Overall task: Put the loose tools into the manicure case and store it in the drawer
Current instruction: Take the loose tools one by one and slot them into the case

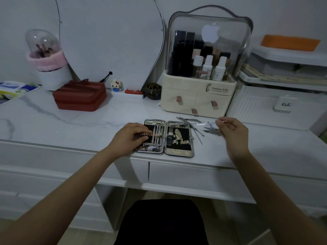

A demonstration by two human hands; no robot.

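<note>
The manicure case (178,151) lies open and flat near the desk's front edge, with metal tools strapped in both halves. My left hand (130,137) rests on the case's left half, fingers on the strap over the tools. My right hand (231,131) hovers just right of the case and pinches a thin metal tool between fingertips. Several loose tools (210,129) lie on the desk under and left of that hand, and nippers (188,119) lie behind the case. A closed white drawer (194,175) sits below the desk edge.
A cream cosmetic organizer (198,99) with a clear lid stands behind the case. A red box (79,98) sits at back left, a brush holder (49,68) farther left, white storage bins (276,106) at right. A dark stool (162,221) is under the desk.
</note>
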